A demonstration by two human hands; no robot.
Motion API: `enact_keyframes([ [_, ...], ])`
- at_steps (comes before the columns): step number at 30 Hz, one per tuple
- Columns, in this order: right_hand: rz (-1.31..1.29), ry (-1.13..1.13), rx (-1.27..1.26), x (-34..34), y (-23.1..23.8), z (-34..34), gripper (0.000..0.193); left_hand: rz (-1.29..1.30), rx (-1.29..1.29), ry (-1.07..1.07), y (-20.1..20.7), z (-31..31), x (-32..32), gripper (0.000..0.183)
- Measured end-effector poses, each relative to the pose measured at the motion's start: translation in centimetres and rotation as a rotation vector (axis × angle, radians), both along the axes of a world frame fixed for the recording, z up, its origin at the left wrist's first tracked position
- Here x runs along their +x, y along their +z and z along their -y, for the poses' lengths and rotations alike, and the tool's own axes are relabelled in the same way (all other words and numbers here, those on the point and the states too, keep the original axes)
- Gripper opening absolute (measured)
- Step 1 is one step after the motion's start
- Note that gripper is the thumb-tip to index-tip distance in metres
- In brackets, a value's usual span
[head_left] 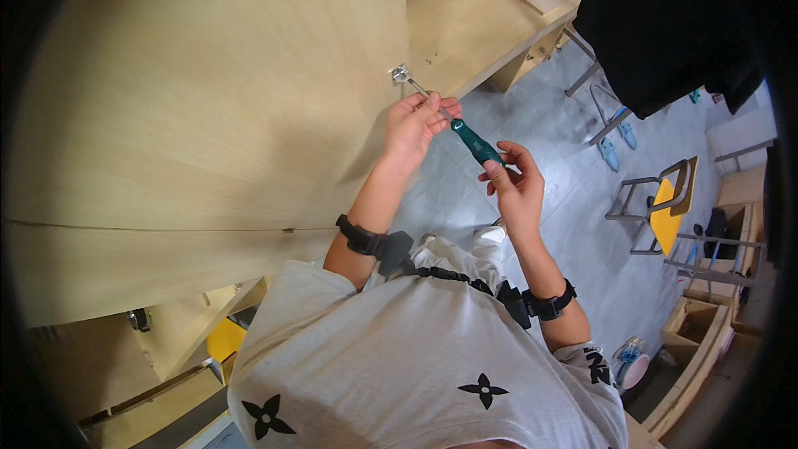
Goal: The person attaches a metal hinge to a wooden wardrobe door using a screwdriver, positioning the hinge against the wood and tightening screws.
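Note:
A screwdriver [475,143] with a dark green handle slants up and to the left between my hands. My right hand [517,187] grips the butt of the handle, thumb and fingers closed on it. Farther up, my left hand [413,126] pinches the metal shaft between thumb and fingers. The tip meets a small silver metal hinge [401,74] at the edge of a large pale wooden panel [249,75]. Whether the tip sits in a screw is too small to tell.
Beyond the panel lies a wooden shelf or desktop [474,17]. A yellow chair [665,216] stands on the grey floor [573,199] at right, with blue slippers [609,154] farther off. Black cloth [665,25] hangs at upper right. Wooden furniture [698,324] lines the lower right.

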State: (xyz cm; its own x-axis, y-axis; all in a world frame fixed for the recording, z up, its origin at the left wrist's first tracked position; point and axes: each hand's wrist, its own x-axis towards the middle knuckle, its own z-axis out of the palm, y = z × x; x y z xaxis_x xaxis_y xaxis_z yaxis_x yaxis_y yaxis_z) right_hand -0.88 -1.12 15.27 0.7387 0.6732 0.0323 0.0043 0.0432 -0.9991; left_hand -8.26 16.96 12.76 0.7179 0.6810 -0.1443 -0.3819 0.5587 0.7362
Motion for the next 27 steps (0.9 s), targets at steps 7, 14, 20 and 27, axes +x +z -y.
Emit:
enact_keyframes([
  [7,-0.062,0.119,-0.008,0.2,0.6,0.5,0.034,0.188,0.036,-0.059,-0.3,0.4,0.2,0.016],
  [14,0.024,-0.012,-0.064,0.7,1.5,0.3,0.027,0.164,-0.008,-0.037,0.6,0.7,0.3,0.017],
  [20,0.761,0.019,-0.201,-0.8,2.2,-0.1,0.024,0.146,0.008,-0.033,-0.4,0.3,0.2,0.018],
  [27,-0.516,0.268,-0.101,2.0,1.8,-0.5,0.033,0.257,-0.059,-0.026,0.2,0.1,0.5,0.014],
])
